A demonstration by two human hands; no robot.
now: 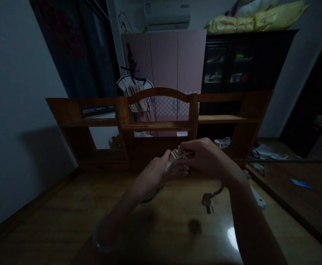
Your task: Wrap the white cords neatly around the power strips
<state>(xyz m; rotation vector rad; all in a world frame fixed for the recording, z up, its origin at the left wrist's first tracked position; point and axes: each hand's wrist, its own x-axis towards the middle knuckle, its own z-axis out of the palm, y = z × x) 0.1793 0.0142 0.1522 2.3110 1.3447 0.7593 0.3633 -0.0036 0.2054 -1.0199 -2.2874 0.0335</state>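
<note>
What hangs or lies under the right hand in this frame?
A plug dangles on its cord below the right hand, above the wooden desk. A white bar-shaped item lies beside the forearm, partly covered by it. The left hand hides much of the coiled cable.

head view | forward-down | close above left hand (155, 173), right hand (206, 156), desk (67, 221)

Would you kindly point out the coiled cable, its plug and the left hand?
coiled cable (173, 156), head view, on its pale visible loops.
plug (207, 201), head view, on its body.
left hand (156, 173), head view, on its back.
</note>
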